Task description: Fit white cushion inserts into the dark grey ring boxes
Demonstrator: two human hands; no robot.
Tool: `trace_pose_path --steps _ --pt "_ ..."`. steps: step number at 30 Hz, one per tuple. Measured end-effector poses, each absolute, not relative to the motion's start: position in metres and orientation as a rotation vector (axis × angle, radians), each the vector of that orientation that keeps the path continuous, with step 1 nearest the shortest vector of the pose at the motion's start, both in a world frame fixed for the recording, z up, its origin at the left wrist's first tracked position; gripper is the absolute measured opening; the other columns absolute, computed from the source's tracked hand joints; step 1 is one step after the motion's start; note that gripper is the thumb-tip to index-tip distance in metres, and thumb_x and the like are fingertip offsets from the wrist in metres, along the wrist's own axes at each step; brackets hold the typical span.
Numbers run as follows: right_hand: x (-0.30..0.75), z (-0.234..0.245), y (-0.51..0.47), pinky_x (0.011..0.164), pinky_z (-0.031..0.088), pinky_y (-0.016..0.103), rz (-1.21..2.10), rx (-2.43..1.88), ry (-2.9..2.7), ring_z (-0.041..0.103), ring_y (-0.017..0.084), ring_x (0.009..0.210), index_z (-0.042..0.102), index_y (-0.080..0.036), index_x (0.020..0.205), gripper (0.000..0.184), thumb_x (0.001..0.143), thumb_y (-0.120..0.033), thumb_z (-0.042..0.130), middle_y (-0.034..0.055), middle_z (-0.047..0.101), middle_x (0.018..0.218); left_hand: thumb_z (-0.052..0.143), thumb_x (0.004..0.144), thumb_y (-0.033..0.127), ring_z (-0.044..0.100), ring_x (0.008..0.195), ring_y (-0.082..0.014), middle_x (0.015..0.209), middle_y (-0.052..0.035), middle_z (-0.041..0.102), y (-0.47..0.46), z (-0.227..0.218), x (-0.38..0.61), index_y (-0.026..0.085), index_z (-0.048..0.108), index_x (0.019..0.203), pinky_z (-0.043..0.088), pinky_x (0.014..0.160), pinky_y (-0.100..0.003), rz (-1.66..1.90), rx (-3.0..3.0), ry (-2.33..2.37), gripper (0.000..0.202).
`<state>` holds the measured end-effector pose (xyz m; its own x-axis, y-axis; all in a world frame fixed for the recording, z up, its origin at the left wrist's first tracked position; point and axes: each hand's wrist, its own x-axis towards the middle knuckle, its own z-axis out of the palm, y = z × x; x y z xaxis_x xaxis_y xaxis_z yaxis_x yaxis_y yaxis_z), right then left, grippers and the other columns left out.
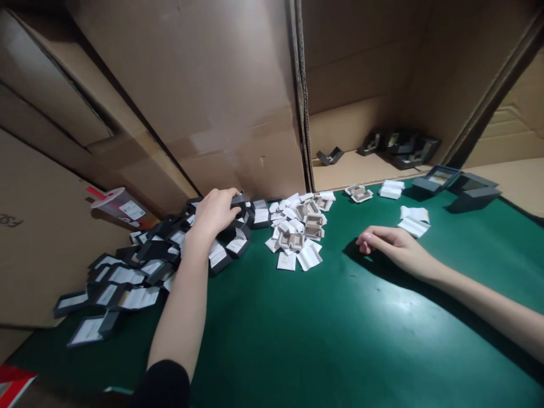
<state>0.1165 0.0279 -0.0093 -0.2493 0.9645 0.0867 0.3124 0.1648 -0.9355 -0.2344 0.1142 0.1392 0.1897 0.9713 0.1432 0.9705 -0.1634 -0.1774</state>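
At the far edge of a heap of black boxes (148, 252), my left hand (215, 212) has its thumb and fingers closed around a small black box (238, 204). Several boxes in the heap stand open with white inserts showing. My right hand (389, 245) hovers low over the green table (297, 340), fingers loosely curled in and nothing visible in them. Just beyond it lies a folded white paper insert (414, 221). Between the hands is a pile of white and grey-brown paper inserts (297, 224).
Large cardboard walls (204, 113) rise behind the table. A cardboard compartment (365, 119) at the right holds dark open boxes (403, 147). Larger dark boxes (474, 190) stand at the right edge. A plastic cup (123, 207) with a red straw leans at the left.
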Motion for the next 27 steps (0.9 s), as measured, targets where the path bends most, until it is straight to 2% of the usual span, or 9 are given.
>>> trace_pose_path --steps 7,9,11,13,17,21,23,25,27 --pt "0.115 -0.006 0.027 0.069 0.043 0.030 1.040 -1.225 -1.718 0.056 0.018 0.070 0.064 -0.018 0.078 0.046 0.090 -0.058 0.047 0.0052 0.062 0.072 0.059 0.074 0.016 0.050 0.096 -0.0200 0.101 -0.0099 0.061 0.132 0.119 -0.247 0.017 0.066 0.104 0.049 0.086 -0.042 -0.118 -2.199 -1.805 0.031" --pt "0.115 -0.007 0.026 0.067 0.044 0.030 1.000 -1.229 -1.714 0.056 0.017 0.068 0.065 -0.018 0.078 0.045 0.091 -0.056 0.046 0.0050 0.062 0.070 0.062 0.072 0.017 0.048 0.104 -0.0217 0.114 -0.0103 0.056 0.127 0.113 -0.230 0.019 0.064 0.110 0.047 0.093 -0.046 -0.178 -2.238 -1.710 0.038" --pt "0.114 -0.009 0.025 0.065 0.044 0.030 0.945 -1.233 -1.716 0.056 0.017 0.066 0.065 -0.018 0.078 0.043 0.092 -0.054 0.045 0.0047 0.062 0.069 0.058 0.078 0.021 0.046 0.114 -0.0237 0.128 -0.0098 0.050 0.115 0.105 -0.203 0.020 0.061 0.116 0.046 0.098 -0.048 -0.267 -2.352 -1.528 0.039" --pt "0.115 -0.011 0.023 0.064 0.044 0.031 0.837 -1.233 -1.701 0.058 0.017 0.066 0.065 -0.019 0.080 0.039 0.093 -0.050 0.045 0.0044 0.063 0.070 0.051 0.084 0.027 0.045 0.121 -0.0244 0.133 -0.0098 0.046 0.098 0.090 -0.173 0.019 0.058 0.119 0.044 0.101 -0.050 -0.302 -2.487 -1.401 0.037" --pt "0.125 -0.010 0.023 0.073 0.043 0.036 0.243 -1.192 -1.813 0.060 0.019 0.073 0.063 -0.021 0.082 0.024 0.094 -0.036 0.047 0.0048 0.067 0.079 0.045 0.089 0.039 0.039 0.133 -0.0238 0.141 -0.0087 0.040 0.068 0.048 -0.129 0.022 0.051 0.127 0.040 0.109 -0.048 -0.332 -2.746 -1.100 0.042" --pt "0.153 -0.008 0.032 0.092 0.032 0.046 -0.431 -1.319 -1.931 0.060 0.025 0.095 0.063 -0.023 0.089 0.010 0.089 -0.027 0.054 0.0047 0.068 0.098 0.043 0.089 0.042 0.032 0.140 -0.0278 0.145 -0.0115 0.035 0.057 0.012 -0.120 0.023 0.046 0.132 0.036 0.113 -0.050 -0.437 -2.717 -1.013 0.048" --pt "0.171 -0.011 0.039 0.096 0.029 0.049 -0.566 -1.458 -1.846 0.054 0.031 0.111 0.063 -0.022 0.100 0.015 0.090 -0.028 0.052 0.0105 0.063 0.116 0.042 0.089 0.038 0.032 0.141 -0.0275 0.145 -0.0111 0.035 0.056 0.004 -0.121 0.022 0.047 0.131 0.033 0.115 -0.051 -0.493 -2.665 -1.030 0.045" --pt "0.188 -0.017 0.046 0.099 0.025 0.053 -0.587 -1.586 -1.833 0.038 0.040 0.129 0.059 -0.018 0.116 0.030 0.090 -0.032 0.053 0.0194 0.046 0.139 0.042 0.089 0.032 0.034 0.139 -0.0257 0.144 -0.0102 0.037 0.056 0.001 -0.121 0.022 0.049 0.129 0.033 0.116 -0.050 -0.529 -2.634 -1.040 0.043" --pt "0.202 -0.026 0.053 0.100 0.020 0.059 -0.555 -1.677 -1.810 0.024 0.045 0.136 0.053 -0.015 0.126 0.042 0.090 -0.036 0.054 0.0259 0.028 0.148 0.044 0.087 0.028 0.037 0.137 -0.0242 0.141 -0.0096 0.040 0.056 0.001 -0.121 0.021 0.049 0.129 0.037 0.114 -0.047 -0.555 -2.624 -1.030 0.042"
